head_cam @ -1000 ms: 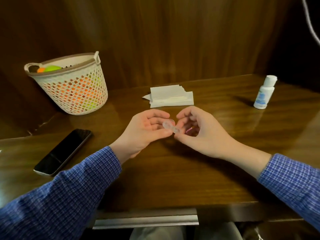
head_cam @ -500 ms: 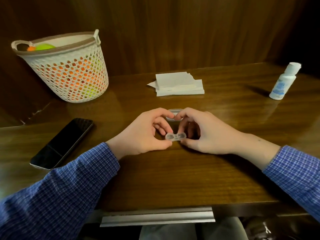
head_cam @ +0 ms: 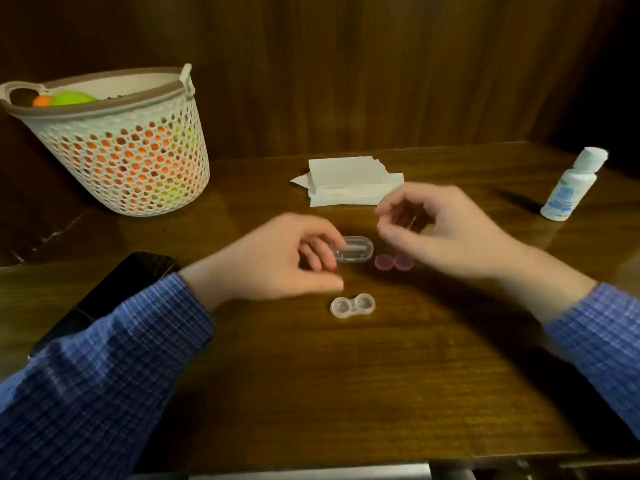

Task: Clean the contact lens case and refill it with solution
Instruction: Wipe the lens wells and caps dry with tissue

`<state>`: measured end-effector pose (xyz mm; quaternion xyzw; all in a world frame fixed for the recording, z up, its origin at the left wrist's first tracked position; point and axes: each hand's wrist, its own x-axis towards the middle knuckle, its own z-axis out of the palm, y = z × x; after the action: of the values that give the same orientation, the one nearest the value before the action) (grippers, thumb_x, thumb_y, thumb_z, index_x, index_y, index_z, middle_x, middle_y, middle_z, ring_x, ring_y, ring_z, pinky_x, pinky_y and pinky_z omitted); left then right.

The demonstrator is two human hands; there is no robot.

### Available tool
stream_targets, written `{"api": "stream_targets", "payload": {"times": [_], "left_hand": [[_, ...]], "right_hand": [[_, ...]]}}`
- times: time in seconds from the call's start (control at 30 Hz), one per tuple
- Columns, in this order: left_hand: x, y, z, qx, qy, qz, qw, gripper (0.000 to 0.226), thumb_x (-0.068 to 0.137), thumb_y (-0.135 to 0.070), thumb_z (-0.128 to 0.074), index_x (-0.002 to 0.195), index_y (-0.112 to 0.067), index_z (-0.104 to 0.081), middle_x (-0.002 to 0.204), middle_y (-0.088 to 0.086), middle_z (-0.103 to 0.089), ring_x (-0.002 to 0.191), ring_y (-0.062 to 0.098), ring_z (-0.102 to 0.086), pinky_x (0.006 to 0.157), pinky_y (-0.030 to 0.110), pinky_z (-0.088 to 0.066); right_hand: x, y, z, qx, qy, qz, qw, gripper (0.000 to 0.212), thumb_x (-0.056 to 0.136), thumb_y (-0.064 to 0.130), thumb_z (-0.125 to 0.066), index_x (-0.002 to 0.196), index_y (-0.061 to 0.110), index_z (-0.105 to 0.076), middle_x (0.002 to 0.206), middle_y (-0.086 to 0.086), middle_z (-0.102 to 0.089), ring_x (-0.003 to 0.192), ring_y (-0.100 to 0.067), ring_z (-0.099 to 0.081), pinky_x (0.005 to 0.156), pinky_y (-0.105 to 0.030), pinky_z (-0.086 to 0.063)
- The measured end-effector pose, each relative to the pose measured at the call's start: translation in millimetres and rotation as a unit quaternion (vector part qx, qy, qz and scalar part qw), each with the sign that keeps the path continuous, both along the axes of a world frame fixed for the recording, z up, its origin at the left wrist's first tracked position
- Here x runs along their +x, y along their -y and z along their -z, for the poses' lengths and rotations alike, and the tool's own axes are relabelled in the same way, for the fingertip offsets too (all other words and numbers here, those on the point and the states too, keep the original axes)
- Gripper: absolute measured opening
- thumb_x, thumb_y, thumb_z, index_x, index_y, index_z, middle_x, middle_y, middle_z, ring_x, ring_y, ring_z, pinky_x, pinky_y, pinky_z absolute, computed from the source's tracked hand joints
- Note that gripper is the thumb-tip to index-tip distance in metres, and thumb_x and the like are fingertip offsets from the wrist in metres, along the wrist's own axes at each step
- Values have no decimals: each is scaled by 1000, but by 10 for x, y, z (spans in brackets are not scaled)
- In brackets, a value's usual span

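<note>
Both hands have let go — the lens case [head_cam: 352,305] now lies alone on the counter [head_cam: 346,393], open room toward its near edge; left hand [head_cam: 277,259] and right hand [head_cam: 446,233] fingers loosely curled, empty.

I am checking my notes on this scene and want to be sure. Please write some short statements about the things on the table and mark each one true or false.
1. The lens case lies open on the table, with no hand touching it. True.
2. The solution bottle is held in the right hand. False: it stands capped at the far right of the table, apart from both hands.
3. Two pink caps lie side by side on the table beyond the lens case. True.
4. The phone lies inside the basket. False: it lies flat on the table, partly hidden by the left sleeve.
5. White tissues lie near the far edge of the table. True.
</note>
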<state>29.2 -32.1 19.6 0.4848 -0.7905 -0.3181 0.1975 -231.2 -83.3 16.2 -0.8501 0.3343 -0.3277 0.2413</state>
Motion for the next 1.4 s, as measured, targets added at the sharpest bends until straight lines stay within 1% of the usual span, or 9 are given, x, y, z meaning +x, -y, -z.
{"api": "stream_targets", "payload": {"times": [0.13, 0.27, 0.33, 0.57, 0.73, 0.87, 1.03, 1.13, 1.4], "left_hand": [[39, 716, -352, -151, -31, -164, 974, 11, 93, -22, -74, 97, -33, -73, 82, -11, -71, 69, 5, -64, 58, 20, -54], [-34, 1459, -213, -162, 28, -241, 956, 11, 96, -20, -68, 103, -24, -75, 98, -10, -67, 93, 6, -62, 74, 20, -52], [-87, 1697, -33, -151, 13, -258, 954, 11, 97, -20, -67, 103, -24, -75, 103, -11, -67, 97, 6, -61, 72, 17, -50], [-49, 2064, 240, -95, 67, -209, 971, 26, 94, -26, -72, 120, -28, -69, 120, -9, -65, 111, 10, -59, 95, 31, -53], [40, 2188, 259, -98, 84, -190, 973, 29, 87, -23, -79, 115, -27, -72, 109, -13, -65, 95, -1, -59, 73, 12, -46], [89, 2229, 235, -91, 98, -173, 976, 22, 86, -31, -81, 106, -32, -75, 106, -16, -66, 95, 1, -61, 68, 13, -43], [130, 2197, 196, -68, 107, -145, 981, 29, 82, -40, -83, 109, -37, -73, 112, -18, -64, 99, 3, -59, 69, 13, -43], [151, 2165, 148, -58, 110, -120, 985, 29, 80, -38, -85, 106, -37, -73, 115, -17, -65, 102, 3, -60, 73, 14, -45], [185, 2130, 80, -50, 127, -109, 985, 16, 82, -39, -83, 95, -33, -77, 118, -12, -65, 109, 10, -58, 74, 17, -45]], "right_hand": [[54, 777, -207, -23, 18, 96, 995, 13, 95, 9, -70, 106, 15, -68, 92, 4, -70, 82, -9, -69, 80, -31, -61], [211, 1431, -99, -12, 25, 167, 986, 14, 96, 7, -68, 105, 18, -70, 101, -1, -71, 95, -16, -69, 91, -36, -61], [309, 1630, 34, -1, 34, 181, 983, 17, 96, 4, -67, 103, 20, -69, 102, -1, -71, 97, -17, -69, 92, -35, -60], [485, 2014, 389, 35, -45, 143, 988, 28, 93, 7, -71, 116, 22, -73, 113, 8, -67, 109, -9, -61, 98, -21, -45], [409, 2130, 360, 112, -45, 104, 987, 39, 87, 11, -79, 123, 22, -69, 120, 8, -66, 114, -9, -60, 93, -15, -41], [356, 2154, 322, 125, -72, 69, 987, 46, 86, 11, -80, 129, 20, -67, 123, 10, -64, 114, -6, -57, 78, 0, -36], [246, 2158, 243, 143, -101, 45, 984, 46, 86, 14, -82, 129, 24, -68, 125, 14, -61, 114, -2, -54, 93, -16, -40], [190, 2152, 204, 160, -124, 42, 978, 39, 87, 16, -82, 122, 27, -72, 131, 11, -61, 121, -10, -53, 81, -12, -48], [184, 2084, 159, 128, -134, 40, 982, 22, 88, 15, -81, 109, 21, -78, 129, 9, -69, 123, -10, -60, 115, -35, -42]]}}
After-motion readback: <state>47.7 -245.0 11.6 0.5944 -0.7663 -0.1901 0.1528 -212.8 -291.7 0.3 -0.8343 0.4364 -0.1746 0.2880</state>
